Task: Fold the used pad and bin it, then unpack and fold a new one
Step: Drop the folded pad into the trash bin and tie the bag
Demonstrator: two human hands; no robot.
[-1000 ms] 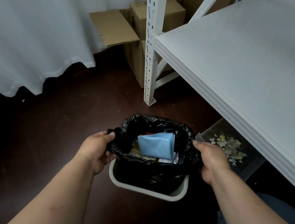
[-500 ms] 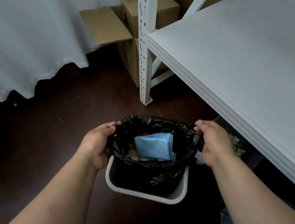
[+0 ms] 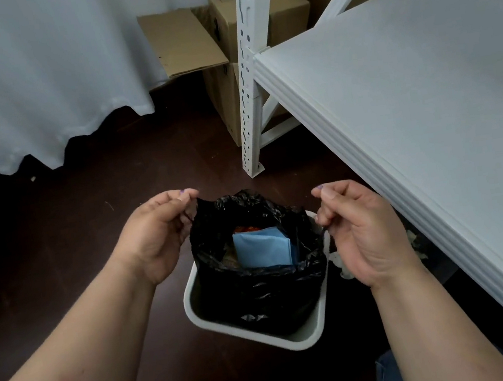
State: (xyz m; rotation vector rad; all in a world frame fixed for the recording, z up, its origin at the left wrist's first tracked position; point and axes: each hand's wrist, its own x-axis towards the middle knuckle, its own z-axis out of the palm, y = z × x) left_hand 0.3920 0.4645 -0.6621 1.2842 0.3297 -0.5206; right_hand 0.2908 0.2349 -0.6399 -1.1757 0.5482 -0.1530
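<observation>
A folded blue pad (image 3: 263,250) lies inside a black bin liner (image 3: 257,289) that sits in a small white bin (image 3: 309,332) on the dark floor. My left hand (image 3: 156,236) pinches the liner's left top edge between thumb and fingers and holds it up. My right hand (image 3: 362,229) is on the bin's right side, fingers curled around a thin black strand of the liner. The liner's rim is pulled off the bin and stands up above it. Red rubbish shows behind the pad.
A white shelf board (image 3: 419,108) runs along the right, its perforated post (image 3: 246,71) standing on the floor behind the bin. Cardboard boxes (image 3: 221,33) sit at the back. A white curtain (image 3: 27,76) hangs at the left. A clear box of paper scraps (image 3: 419,241) lies under the shelf.
Both hands lifted the liner's rim off the bin and raised it, drawing the bag upward and narrower. The view shifted a little downward and right.
</observation>
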